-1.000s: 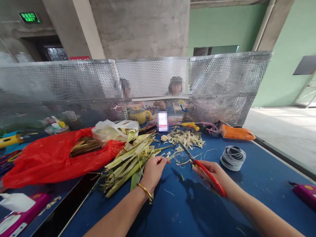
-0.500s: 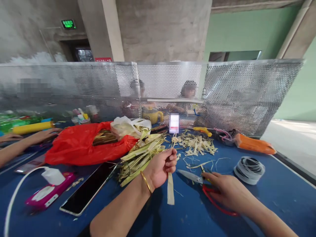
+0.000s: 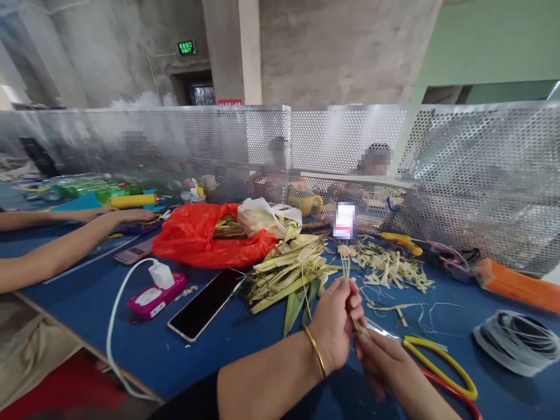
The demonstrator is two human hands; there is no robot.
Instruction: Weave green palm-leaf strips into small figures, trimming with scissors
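Over blue table (image 3: 236, 335): pale, slender leaf strip (image 3: 360, 328) pinched by left hand (image 3: 333, 321), right hand (image 3: 384, 357).

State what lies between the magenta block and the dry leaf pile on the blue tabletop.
In the head view, a dark-screened smartphone lies there, plus a few small pale scraps between it and the magenta block.
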